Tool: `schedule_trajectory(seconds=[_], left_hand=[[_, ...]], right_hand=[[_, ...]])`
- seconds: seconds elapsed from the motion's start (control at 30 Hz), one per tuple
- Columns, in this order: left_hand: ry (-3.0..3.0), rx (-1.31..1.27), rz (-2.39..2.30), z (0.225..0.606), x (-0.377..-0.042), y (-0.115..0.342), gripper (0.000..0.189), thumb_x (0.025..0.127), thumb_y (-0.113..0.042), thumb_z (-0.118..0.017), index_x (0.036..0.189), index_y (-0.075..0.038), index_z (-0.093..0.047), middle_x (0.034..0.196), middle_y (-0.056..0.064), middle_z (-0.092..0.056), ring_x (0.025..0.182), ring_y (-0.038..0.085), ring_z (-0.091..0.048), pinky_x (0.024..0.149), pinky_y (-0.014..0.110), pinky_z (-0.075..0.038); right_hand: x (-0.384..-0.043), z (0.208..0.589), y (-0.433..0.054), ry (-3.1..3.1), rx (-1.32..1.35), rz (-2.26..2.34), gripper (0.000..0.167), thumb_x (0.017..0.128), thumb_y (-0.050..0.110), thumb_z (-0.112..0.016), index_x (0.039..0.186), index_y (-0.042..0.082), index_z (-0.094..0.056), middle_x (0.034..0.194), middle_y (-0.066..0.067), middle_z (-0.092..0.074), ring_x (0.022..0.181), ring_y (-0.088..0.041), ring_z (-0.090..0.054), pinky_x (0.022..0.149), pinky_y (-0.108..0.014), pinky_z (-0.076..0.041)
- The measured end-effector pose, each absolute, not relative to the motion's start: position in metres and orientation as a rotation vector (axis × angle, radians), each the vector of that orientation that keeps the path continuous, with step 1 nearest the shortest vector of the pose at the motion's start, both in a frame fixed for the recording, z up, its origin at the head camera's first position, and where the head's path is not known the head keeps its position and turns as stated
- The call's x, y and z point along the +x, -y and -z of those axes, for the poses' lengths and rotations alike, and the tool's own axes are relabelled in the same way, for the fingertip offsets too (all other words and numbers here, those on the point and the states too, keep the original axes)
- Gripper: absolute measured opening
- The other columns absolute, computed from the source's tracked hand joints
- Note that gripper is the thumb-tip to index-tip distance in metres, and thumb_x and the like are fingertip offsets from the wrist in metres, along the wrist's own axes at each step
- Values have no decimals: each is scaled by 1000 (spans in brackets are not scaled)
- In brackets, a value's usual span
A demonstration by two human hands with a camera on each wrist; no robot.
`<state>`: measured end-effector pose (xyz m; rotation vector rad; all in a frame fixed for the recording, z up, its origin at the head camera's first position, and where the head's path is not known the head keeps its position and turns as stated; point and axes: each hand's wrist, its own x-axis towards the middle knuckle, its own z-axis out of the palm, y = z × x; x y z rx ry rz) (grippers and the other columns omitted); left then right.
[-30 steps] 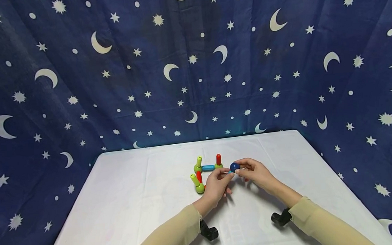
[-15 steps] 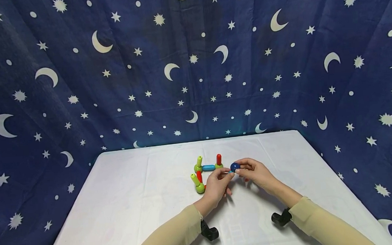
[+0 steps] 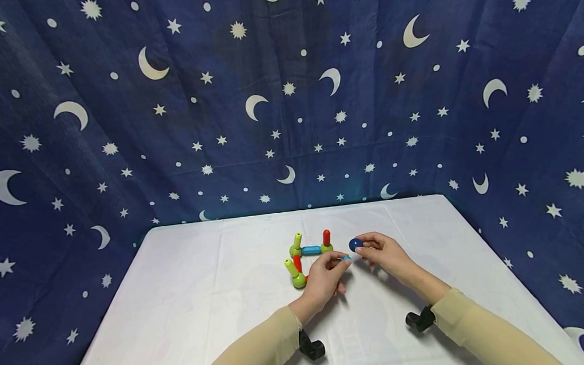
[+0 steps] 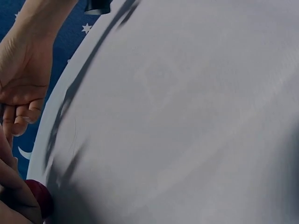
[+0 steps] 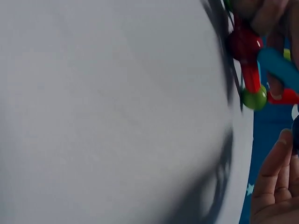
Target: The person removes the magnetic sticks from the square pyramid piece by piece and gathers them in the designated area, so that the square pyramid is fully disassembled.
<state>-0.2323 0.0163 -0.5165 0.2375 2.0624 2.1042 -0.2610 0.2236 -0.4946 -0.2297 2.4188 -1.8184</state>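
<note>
My left hand (image 3: pixel 321 279) pinches a light blue stick (image 3: pixel 346 258) between thumb and fingers. In the right wrist view that blue stick (image 5: pixel 280 69) rises beside a dark red ball (image 5: pixel 244 45), which my left hand mostly hides in the head view. My right hand (image 3: pixel 384 255) pinches a dark blue ball (image 3: pixel 355 245) by its fingertips, a small gap away from the stick's end. Behind the left hand stands a frame of connected balls and sticks, with a front green ball (image 3: pixel 299 281), a blue stick (image 3: pixel 311 250) and an upright red stick (image 3: pixel 327 237).
Yellow-green sticks (image 3: pixel 298 240) stand up from the frame's left side. A white cloth (image 3: pixel 219 300) covers the table. Dark blue fabric (image 3: pixel 286 92) with moons and stars hangs behind and at the sides. Each wrist carries a black mount (image 3: pixel 312 346).
My right hand has moved up and slightly right with the dark blue ball, which has come apart from the light blue stick. The left hand has stayed nearly in place.
</note>
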Motion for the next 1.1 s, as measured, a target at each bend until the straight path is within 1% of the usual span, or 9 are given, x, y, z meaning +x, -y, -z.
schedule_trajectory(seconds=[0.13, 0.23, 0.4, 0.5, 0.63, 0.73, 0.83, 0.93, 1.1], left_hand=[[-2123, 293, -2054, 518, -231, -11, 25, 99, -21, -71, 121, -9, -66, 99, 11, -68, 44, 10, -52, 42, 22, -41], [-2226, 328, -1945, 519, -229, -2, 27, 98, -16, -71, 124, -11, -65, 100, 3, -65, 46, 11, -54, 44, 23, -44], [-2405, 412, -1723, 517, -223, 7, 30, 98, -9, -69, 128, -12, -64, 108, 4, -55, 53, 13, -59, 51, 26, -51], [-2512, 450, -1617, 516, -220, 11, 33, 98, -6, -67, 130, -10, -63, 113, 6, -52, 71, 9, -60, 62, 24, -53], [-2644, 459, -1487, 516, -216, 16, 34, 98, -7, -66, 132, -11, -64, 123, 6, -52, 95, 11, -55, 79, 25, -51], [-2698, 464, -1410, 516, -214, 22, 34, 98, -8, -66, 131, -12, -63, 124, 6, -53, 99, 12, -56, 86, 29, -51], [-2705, 477, -1354, 515, -214, 29, 31, 98, -9, -67, 128, -12, -62, 115, 3, -57, 95, 11, -57, 84, 30, -51], [-2690, 513, -1316, 514, -216, 34, 29, 97, -11, -69, 125, -12, -61, 107, 0, -59, 88, 10, -55, 77, 29, -51], [-2666, 515, -1262, 513, -221, 38, 31, 98, -19, -72, 127, -17, -60, 109, -2, -59, 88, 9, -55, 72, 25, -49]], right_hand=[[-275, 492, -232, -2518, -210, 1756, 51, 95, 28, -75, 134, 0, -59, 114, -15, -68, 95, -37, -66, 71, -40, -57], [-289, 491, -235, -2596, -211, 1682, 51, 95, 29, -76, 135, 2, -59, 117, -17, -67, 94, -38, -66, 73, -42, -56], [-312, 492, -236, -2777, -203, 1458, 45, 95, 26, -75, 132, 4, -62, 117, -18, -67, 93, -30, -65, 71, -37, -53], [-324, 495, -232, -2850, -175, 1324, 43, 94, 25, -75, 129, 4, -62, 115, -18, -67, 96, -29, -62, 73, -36, -51], [-337, 498, -224, -2874, -140, 1249, 42, 94, 25, -73, 127, 3, -59, 116, -18, -65, 102, -32, -60, 77, -39, -48], [-342, 499, -220, -2883, -113, 1227, 41, 95, 23, -72, 128, 3, -57, 119, -19, -64, 106, -34, -59, 81, -42, -49], [-345, 500, -219, -2894, -99, 1175, 40, 95, 19, -72, 126, 1, -56, 120, -22, -62, 108, -37, -59, 86, -47, -50], [-346, 502, -218, -2898, -86, 1122, 39, 94, 16, -72, 125, -1, -56, 120, -24, -60, 111, -40, -58, 93, -53, -48], [-348, 505, -215, -2868, -77, 1149, 44, 94, 16, -72, 130, 0, -54, 126, -26, -58, 117, -42, -55, 100, -56, -45]])
